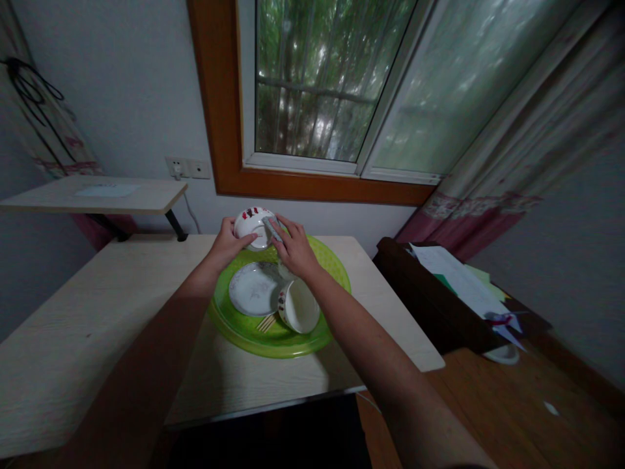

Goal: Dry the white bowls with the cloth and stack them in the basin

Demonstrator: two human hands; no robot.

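A white bowl [248, 226] with red and dark marks near its rim is held up on its side over a green round basin [233, 335]. My left hand [224, 247] grips the bowl's left edge, thumb across its base. In my right hand [299, 251] is a thin grey cloth or pad [271, 229], pressed to the bowl's right side; its exact kind is unclear. Below, the basin contains a white patterned plate [254, 290], a second bowl [301, 306] tipped on its side, and several light chopsticks [266, 324]. Something pale under my right hand is mostly hidden.
The basin rests on a light wooden table [122, 312]. A small raised shelf [97, 195] stands at the back left, near a wall socket [188, 168]. Behind is a window [317, 85]. Papers [454, 277] lie on dark furniture at the right.
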